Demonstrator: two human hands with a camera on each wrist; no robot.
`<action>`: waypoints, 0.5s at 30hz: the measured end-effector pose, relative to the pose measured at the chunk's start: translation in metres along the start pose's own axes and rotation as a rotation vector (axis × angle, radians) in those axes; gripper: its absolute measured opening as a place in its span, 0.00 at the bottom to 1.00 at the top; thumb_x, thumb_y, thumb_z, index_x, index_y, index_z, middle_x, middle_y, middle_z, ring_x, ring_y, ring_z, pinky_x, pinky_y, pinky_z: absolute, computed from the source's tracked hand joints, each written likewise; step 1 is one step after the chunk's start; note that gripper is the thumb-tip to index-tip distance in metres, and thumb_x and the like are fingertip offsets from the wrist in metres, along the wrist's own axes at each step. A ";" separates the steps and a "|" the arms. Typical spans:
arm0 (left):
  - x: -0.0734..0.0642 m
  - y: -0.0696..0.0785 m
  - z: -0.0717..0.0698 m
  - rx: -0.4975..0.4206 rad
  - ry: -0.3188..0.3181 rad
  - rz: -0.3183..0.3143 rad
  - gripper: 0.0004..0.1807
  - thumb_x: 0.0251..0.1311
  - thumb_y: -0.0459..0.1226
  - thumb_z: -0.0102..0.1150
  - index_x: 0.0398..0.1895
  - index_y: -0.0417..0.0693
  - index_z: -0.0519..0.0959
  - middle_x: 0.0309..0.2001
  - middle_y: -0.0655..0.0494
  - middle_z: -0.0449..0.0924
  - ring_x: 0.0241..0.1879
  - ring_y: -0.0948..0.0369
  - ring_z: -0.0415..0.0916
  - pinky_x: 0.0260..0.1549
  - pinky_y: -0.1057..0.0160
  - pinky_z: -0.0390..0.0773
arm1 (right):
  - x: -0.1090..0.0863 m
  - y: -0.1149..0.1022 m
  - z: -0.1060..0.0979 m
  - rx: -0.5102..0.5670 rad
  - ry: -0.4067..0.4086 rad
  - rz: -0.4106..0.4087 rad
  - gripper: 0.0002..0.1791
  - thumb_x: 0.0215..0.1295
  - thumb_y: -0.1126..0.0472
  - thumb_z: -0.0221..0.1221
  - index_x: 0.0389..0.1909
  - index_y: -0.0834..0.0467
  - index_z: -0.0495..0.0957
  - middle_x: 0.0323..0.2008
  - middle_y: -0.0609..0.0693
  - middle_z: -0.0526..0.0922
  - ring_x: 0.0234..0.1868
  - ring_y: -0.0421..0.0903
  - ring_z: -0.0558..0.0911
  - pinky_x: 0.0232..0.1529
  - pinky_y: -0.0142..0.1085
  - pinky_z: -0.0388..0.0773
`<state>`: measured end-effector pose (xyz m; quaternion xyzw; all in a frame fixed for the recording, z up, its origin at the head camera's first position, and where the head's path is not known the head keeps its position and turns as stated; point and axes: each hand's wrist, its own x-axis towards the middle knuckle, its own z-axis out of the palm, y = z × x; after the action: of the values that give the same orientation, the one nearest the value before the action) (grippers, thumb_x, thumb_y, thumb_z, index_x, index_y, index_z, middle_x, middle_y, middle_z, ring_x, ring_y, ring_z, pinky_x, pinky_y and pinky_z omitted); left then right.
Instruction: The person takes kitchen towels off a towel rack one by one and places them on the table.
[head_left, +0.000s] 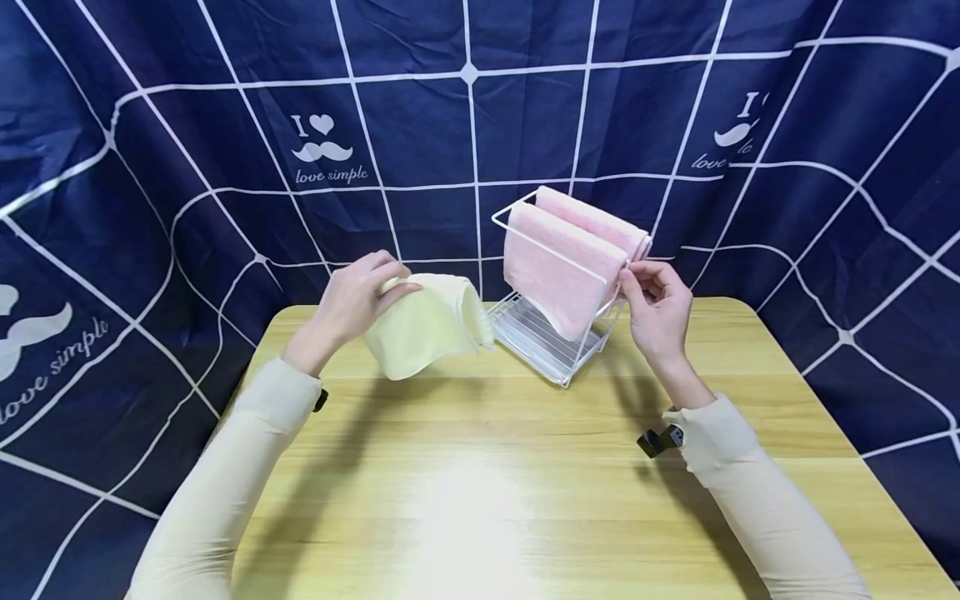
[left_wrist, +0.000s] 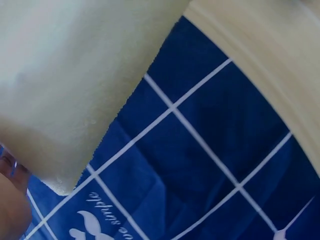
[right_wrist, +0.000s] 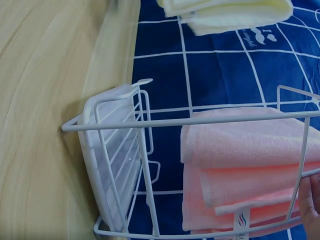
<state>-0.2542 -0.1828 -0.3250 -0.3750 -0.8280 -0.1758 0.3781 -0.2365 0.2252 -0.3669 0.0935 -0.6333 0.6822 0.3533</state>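
My left hand (head_left: 358,296) holds a folded pale yellow towel (head_left: 420,329) by its upper edge, with the cloth hanging above the table left of a white wire rack (right_wrist: 200,121). The left wrist view shows the yellow towel (left_wrist: 95,75) close up, its lower corner dangling. Two folded pink towels (head_left: 555,271) drape over the rack's upper bars, side by side. At the rack's upper right corner, my right hand (head_left: 663,308) pinches the wire frame with thumb and fingers, right beside the towels' edge. A small label (right_wrist: 242,222) shows on the pink cloth.
Under the bars, a shallow white tray (head_left: 528,329) forms the rack's base on the wooden table (head_left: 375,467). Dark blue cloth (head_left: 420,125) with white grid lines hangs behind the table and along both sides. Black wrist cameras (head_left: 660,440) sit at the cuffs.
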 end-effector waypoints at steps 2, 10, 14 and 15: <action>-0.006 -0.001 0.002 0.002 -0.015 -0.008 0.11 0.59 0.43 0.76 0.34 0.46 0.85 0.32 0.51 0.83 0.28 0.52 0.80 0.27 0.51 0.81 | 0.000 0.000 0.000 0.007 -0.003 -0.001 0.11 0.68 0.75 0.64 0.36 0.55 0.84 0.28 0.40 0.86 0.26 0.34 0.83 0.31 0.23 0.82; -0.028 -0.005 0.006 -0.004 -0.056 -0.046 0.10 0.58 0.42 0.76 0.35 0.47 0.86 0.32 0.52 0.83 0.29 0.54 0.81 0.25 0.52 0.81 | 0.000 -0.001 0.000 0.017 -0.008 -0.004 0.12 0.68 0.76 0.64 0.36 0.54 0.84 0.28 0.40 0.86 0.26 0.35 0.83 0.31 0.23 0.82; -0.038 -0.006 0.004 0.007 -0.076 -0.056 0.10 0.57 0.42 0.76 0.35 0.47 0.86 0.33 0.53 0.83 0.30 0.54 0.82 0.24 0.51 0.81 | -0.001 0.000 0.000 0.017 -0.009 -0.008 0.12 0.68 0.76 0.64 0.36 0.55 0.84 0.28 0.40 0.86 0.26 0.34 0.83 0.31 0.23 0.82; -0.041 -0.006 0.004 0.003 -0.078 -0.057 0.10 0.57 0.41 0.76 0.35 0.47 0.86 0.33 0.53 0.84 0.30 0.54 0.82 0.24 0.52 0.81 | -0.001 0.000 0.000 0.020 -0.010 -0.010 0.11 0.68 0.76 0.64 0.36 0.55 0.84 0.28 0.40 0.86 0.26 0.34 0.83 0.31 0.24 0.82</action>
<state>-0.2431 -0.2049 -0.3584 -0.3571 -0.8527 -0.1707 0.3410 -0.2359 0.2250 -0.3671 0.1033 -0.6278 0.6862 0.3526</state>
